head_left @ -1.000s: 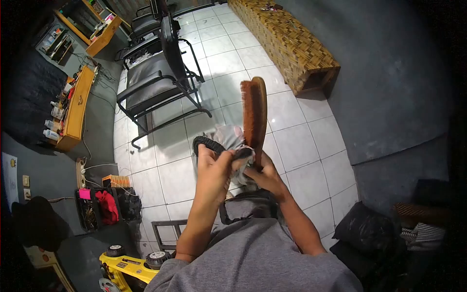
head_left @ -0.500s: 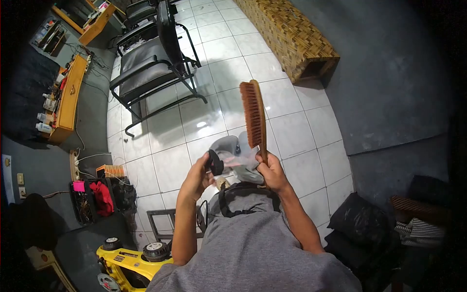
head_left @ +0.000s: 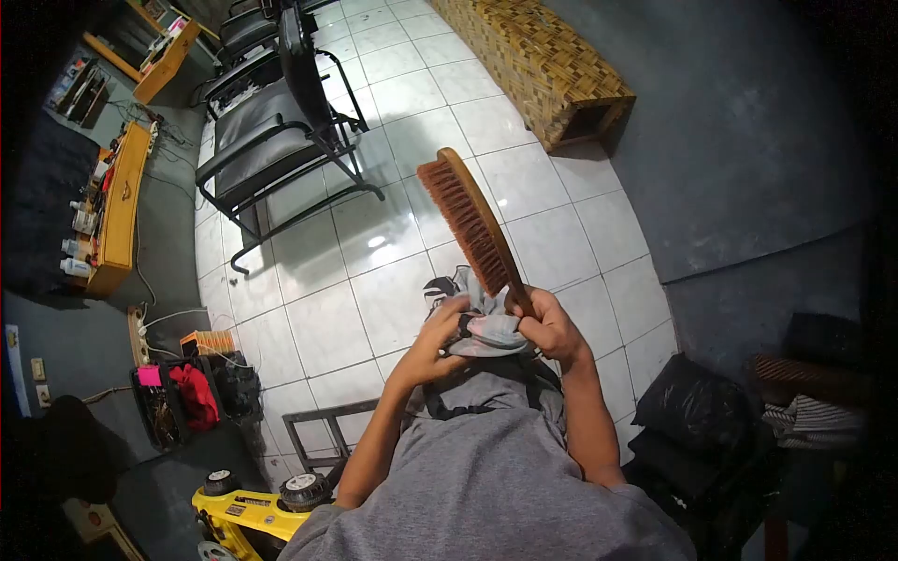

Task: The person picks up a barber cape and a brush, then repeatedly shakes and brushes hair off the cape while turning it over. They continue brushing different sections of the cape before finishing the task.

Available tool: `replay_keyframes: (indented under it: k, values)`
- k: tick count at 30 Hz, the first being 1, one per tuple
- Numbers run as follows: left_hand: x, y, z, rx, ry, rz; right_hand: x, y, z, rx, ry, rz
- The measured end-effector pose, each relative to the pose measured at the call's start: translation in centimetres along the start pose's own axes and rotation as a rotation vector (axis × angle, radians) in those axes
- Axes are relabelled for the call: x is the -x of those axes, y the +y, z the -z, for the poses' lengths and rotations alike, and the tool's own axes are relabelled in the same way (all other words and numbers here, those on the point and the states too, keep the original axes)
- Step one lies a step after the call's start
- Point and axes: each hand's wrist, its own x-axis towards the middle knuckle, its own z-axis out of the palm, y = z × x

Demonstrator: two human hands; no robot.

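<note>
My right hand (head_left: 556,329) is closed around the handle of a wooden brush (head_left: 493,220) with reddish-brown bristles. The brush points away from me, tilted to the left, bristles facing left. Bunched below it is a light grey cloth (head_left: 496,335) with pink and black parts, lying between both hands and touching the right one. My left hand (head_left: 436,342) grips the cloth's left side, fingers curled over a black part of it. Some of the cloth is hidden behind the fingers, so its full shape cannot be made out.
A black armchair (head_left: 267,131) stands on the white tiled floor ahead. To the right lies a woven bench (head_left: 543,70), with black bags (head_left: 697,421) nearer me. At left are a wooden shelf (head_left: 122,210) with bottles, a black crate (head_left: 164,411) and a yellow toy vehicle (head_left: 248,510).
My left hand has moved right and down onto the cloth, bringing the black part with it. The brush has tilted further left in my right hand.
</note>
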Motion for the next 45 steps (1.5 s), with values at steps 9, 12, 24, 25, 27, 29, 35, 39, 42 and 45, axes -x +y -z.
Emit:
replay_keyframes:
  k: [9,12,24,25,27,29,35,39,42,45]
  values:
    - [-2.4,0.9,-0.4,-0.004,-0.123,0.207,0.1,-0.1,6.0,0.538,0.529,0.187]
    - [-4.9,3.5,0.4,0.074,-0.009,0.314,-0.8,1.4,7.6,0.681,0.71,0.137]
    - [-15.5,13.2,4.0,0.62,0.052,0.414,-2.2,9.2,2.7,0.315,0.438,0.321]
    - [-15.8,14.0,4.5,0.616,0.055,0.414,-3.2,12.8,2.5,0.681,0.483,0.242]
    - [-16.1,16.4,5.9,0.604,0.07,0.237,-3.3,10.2,1.2,0.486,0.423,0.335]
    - [-15.7,18.3,7.1,0.636,0.133,0.15,-3.7,13.6,2.5,0.759,0.215,0.108]
    - [-12.6,21.8,10.6,0.767,0.406,-0.128,1.7,28.5,12.2,1.175,0.038,-0.703]
    - [-11.8,21.7,11.9,0.691,0.482,-0.127,-0.2,25.5,13.1,0.792,0.364,-0.643]
    - [-12.0,21.1,11.1,0.579,0.371,-0.029,-3.8,17.2,10.2,0.165,0.498,-0.211]
    - [-12.2,20.4,10.5,0.456,0.252,0.061,-4.1,3.3,2.2,-0.243,0.417,0.083]
